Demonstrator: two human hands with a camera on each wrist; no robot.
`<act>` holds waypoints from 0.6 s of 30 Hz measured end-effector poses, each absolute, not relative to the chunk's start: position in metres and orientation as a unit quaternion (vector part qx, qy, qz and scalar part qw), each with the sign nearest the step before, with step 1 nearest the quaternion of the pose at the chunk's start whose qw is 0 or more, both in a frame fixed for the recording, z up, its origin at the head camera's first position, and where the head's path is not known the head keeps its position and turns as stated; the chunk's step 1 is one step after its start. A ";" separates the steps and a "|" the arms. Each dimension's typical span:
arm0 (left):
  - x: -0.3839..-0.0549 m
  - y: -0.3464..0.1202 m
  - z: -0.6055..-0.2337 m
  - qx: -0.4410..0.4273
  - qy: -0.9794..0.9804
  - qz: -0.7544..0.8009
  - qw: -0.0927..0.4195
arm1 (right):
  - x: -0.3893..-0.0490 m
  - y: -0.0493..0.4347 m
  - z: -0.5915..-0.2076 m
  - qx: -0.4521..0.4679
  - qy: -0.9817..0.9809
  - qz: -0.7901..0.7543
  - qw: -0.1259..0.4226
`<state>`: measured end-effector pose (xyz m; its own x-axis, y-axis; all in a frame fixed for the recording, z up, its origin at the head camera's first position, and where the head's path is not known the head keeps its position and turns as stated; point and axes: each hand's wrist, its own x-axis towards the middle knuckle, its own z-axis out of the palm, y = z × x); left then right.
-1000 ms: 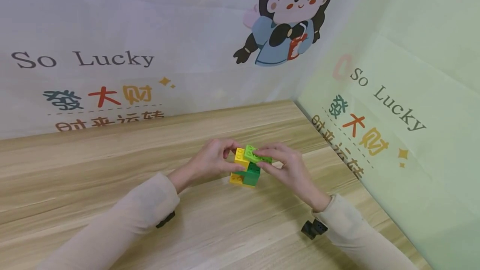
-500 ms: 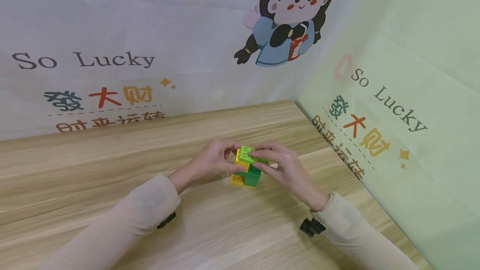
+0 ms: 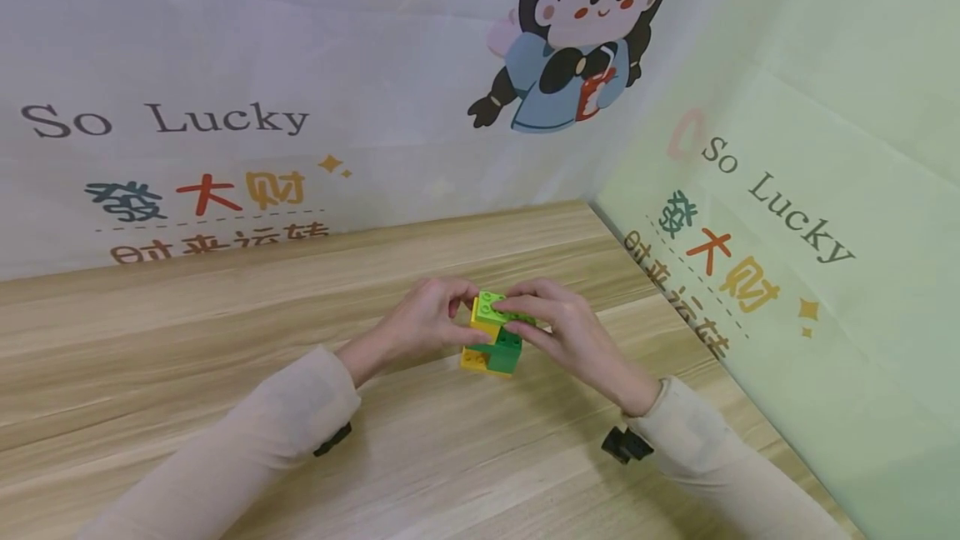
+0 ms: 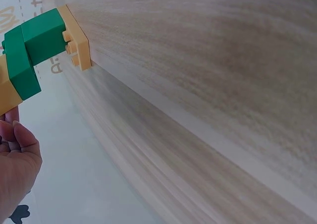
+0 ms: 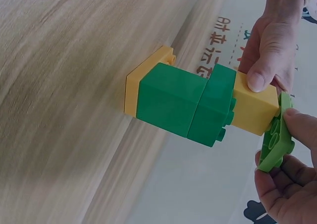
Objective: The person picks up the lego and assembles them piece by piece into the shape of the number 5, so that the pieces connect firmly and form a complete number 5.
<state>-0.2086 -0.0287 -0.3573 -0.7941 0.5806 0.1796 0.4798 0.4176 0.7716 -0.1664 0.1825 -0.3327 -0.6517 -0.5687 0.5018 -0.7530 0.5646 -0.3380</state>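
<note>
A small stack of toy building bricks stands on the wooden table. Its base is a flat yellow brick, with a green block on it. A second green brick lies across that, and a yellow brick sits above on one end. My left hand pinches this upper yellow brick between thumb and fingers. At the top, a thin light green brick overlaps the yellow one and juts out over the green brick's bare studs. Thumb and fingers of my right hand pinch its jutting end.
The wood-grain table runs back to a printed white backdrop and is bounded on the right by a pale printed sheet. Black wrist cameras hang under both sleeves, the right one plainer to see.
My right hand has brought the light green brick a little left, from the yellow brick's right side to over its top. The left hand and the stack have stayed in place.
</note>
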 end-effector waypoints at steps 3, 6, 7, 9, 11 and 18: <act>-0.209 -0.029 -0.357 0.312 0.840 0.439 0.062 | -0.167 0.183 -0.331 0.387 -0.868 0.262 0.170; -0.209 -0.028 -0.356 0.313 0.841 0.437 0.062 | -0.168 0.183 -0.330 0.393 -0.867 0.254 0.172; -0.209 -0.028 -0.356 0.314 0.841 0.436 0.060 | -0.168 0.182 -0.330 0.395 -0.867 0.249 0.172; -0.209 -0.028 -0.356 0.316 0.842 0.434 0.058 | -0.169 0.181 -0.328 0.400 -0.868 0.239 0.174; -0.209 -0.028 -0.356 0.316 0.842 0.434 0.057 | -0.169 0.180 -0.326 0.406 -0.868 0.227 0.176; -0.210 -0.028 -0.355 0.321 0.842 0.431 0.054 | -0.170 0.180 -0.321 0.423 -0.866 0.195 0.180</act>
<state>-0.2097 -0.0276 -0.3554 -0.7884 0.5867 0.1850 0.4928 0.4222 0.7609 -0.1696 0.1804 -0.3213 -0.5769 -0.6627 0.4775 -0.8035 0.5654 -0.1862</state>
